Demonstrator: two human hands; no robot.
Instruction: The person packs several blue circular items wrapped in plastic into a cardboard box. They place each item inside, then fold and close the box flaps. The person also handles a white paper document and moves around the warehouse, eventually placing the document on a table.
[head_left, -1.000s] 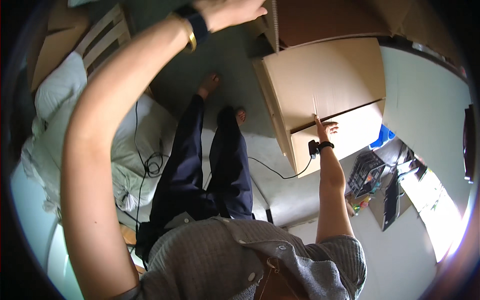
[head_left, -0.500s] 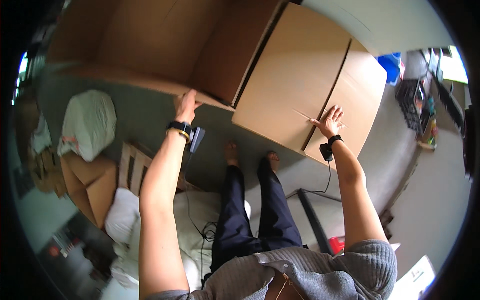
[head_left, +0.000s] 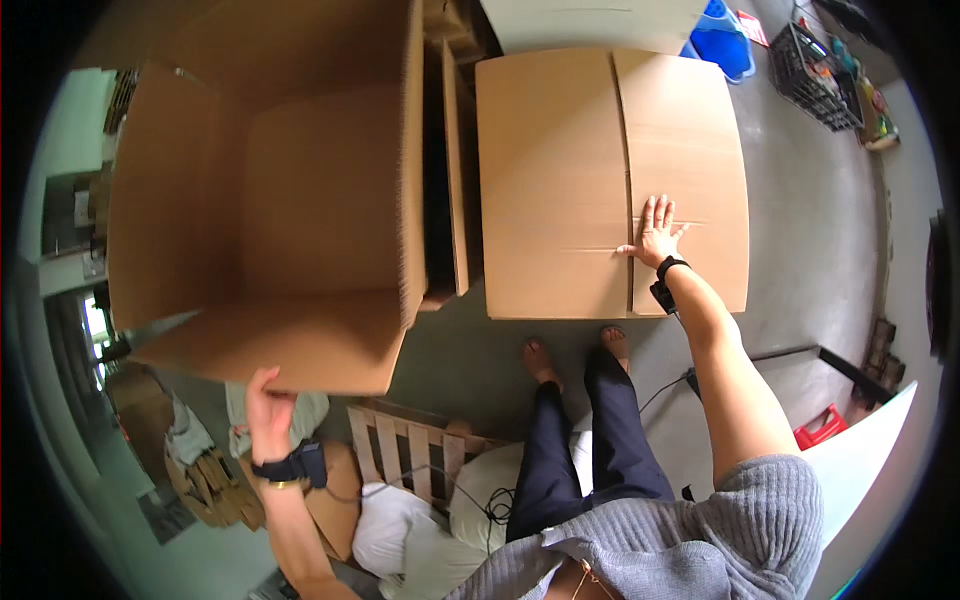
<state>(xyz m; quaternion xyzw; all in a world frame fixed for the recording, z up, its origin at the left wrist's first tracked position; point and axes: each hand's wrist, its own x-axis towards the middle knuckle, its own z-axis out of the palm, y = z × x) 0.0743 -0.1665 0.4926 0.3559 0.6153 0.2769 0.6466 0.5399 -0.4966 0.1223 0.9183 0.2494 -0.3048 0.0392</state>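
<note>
Nearest, had the left grip point(head_left: 269, 408) at the outer edge of the near flap point(head_left: 300, 345) of a big open box point(head_left: 315, 190), thumb against the cardboard and other fingers partly hidden; could not tell whether pinching or merely touching. Saw that box straight ahead of the left grip, mouth facing back toward the head, long edge of the flap running roughly left to right; judged the left clearly nearer to it than the right. Farther out and to the right, had the right grip point(head_left: 657, 243) spread wide, holding nothing, laid flat on top of a closed box point(head_left: 555, 180), thumb across the seam point(head_left: 627, 150) running away from the body. Between the boxes, noted an upright cardboard panel point(head_left: 457, 170). Beyond, made out a blue tub point(head_left: 722, 52) and a black crate point(head_left: 808, 80).
</note>
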